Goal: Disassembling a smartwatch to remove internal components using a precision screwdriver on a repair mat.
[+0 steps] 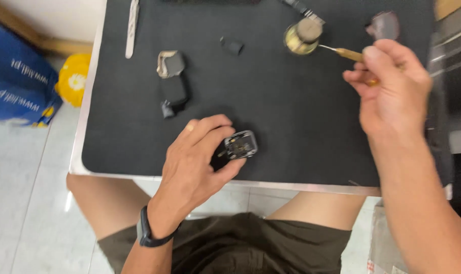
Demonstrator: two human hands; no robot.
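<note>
We see a black mat [291,116] covering nearly all of a pale-edged table [78,152], and everything else lies on it or hovers over it. Our left hand [197,162] rests at the mat's near edge, fingers curled around a small black boxy part [239,145] whose open face shows metal pieces inside (the blur hides finer detail); thumb and forefinger grasp it from the left side. Our right hand [390,86] is raised over the far right of the mat, pinching a thin tool with a brass-coloured handle [350,54], whose slim metal tip points left and reaches a small round brass-coloured tin [301,36]; we cannot tell whether the tip touches it. Left of centre lies a dark fob-shaped casing [173,91] with a greyish shell piece [168,63] just beyond it. A small black cap [232,46] sits apart, between those and the tin. A long pale strip [132,28] lies at the far left edge, and a dark rounded piece [384,25] sits at the far right corner.
</note>
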